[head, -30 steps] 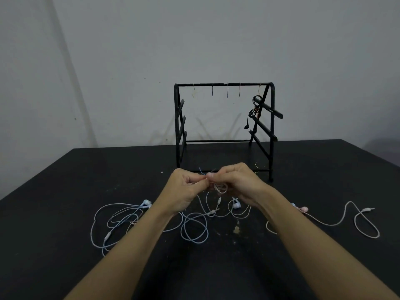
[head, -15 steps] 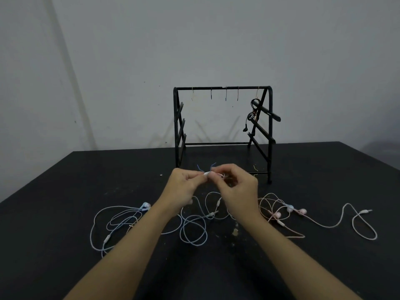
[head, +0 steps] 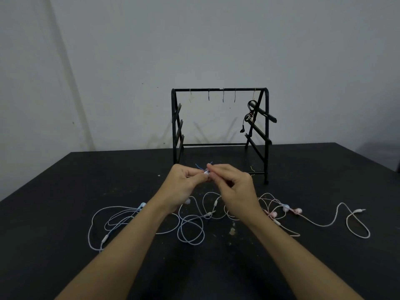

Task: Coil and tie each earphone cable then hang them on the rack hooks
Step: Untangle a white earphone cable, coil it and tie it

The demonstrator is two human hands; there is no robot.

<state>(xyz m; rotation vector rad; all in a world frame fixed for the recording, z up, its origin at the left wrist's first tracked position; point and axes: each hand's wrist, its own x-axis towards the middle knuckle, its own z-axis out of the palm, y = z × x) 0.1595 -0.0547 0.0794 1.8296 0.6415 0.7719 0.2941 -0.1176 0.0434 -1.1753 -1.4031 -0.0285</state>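
My left hand [head: 185, 182] and my right hand [head: 233, 187] meet in front of the black rack [head: 219, 90]. Between their fingertips they pinch a small white coiled cable bundle [head: 206, 173] with a thin blue twist tie [head: 200, 167] sticking up from it. A black coiled earphone [head: 250, 114] hangs from the rack's rightmost hook. Loose on the table lie a pale blue earphone cable [head: 190, 232] on the left, a white one [head: 213, 204] under my hands and a pink one [head: 324, 224] on the right.
Several bare hooks [head: 223, 97] hang along the rack's top bar. The black table [head: 65, 256] reaches a grey wall behind. A short yellowish tie [head: 252, 169] lies by the rack's right foot. Pale stains mark the table near the middle.
The right hand has shifted back and lifted off the cables, uncovering the pink earphone tangle on the right. The blue tie ends now show above the fingertips. The head tilted slightly.
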